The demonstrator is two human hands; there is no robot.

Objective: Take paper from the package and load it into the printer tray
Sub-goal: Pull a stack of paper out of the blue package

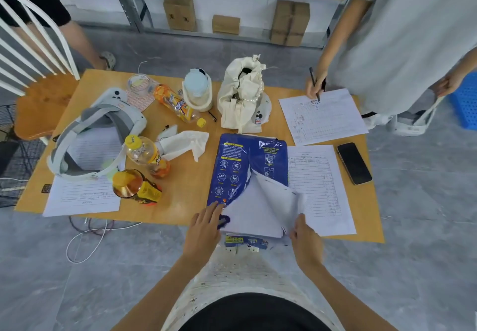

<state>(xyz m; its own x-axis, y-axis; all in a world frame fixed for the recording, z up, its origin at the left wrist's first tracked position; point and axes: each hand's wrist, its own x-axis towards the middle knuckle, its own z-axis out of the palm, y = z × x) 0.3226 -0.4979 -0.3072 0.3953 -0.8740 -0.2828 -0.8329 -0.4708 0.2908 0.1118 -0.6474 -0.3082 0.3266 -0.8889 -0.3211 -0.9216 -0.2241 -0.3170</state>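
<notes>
Both hands work the torn blue package (242,168) at the worktop (185,191) near edge: left hand (206,223) flat on its corner, right hand (303,237) pinching lifted paper (273,199); nothing withdrawn, no printer tray visible, loading remains.

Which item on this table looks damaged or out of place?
The blue paper package is torn open raggedly at its near end, and a torn scrap of wrapper hangs off the table edge. An orange bottle also lies on its side.
</notes>
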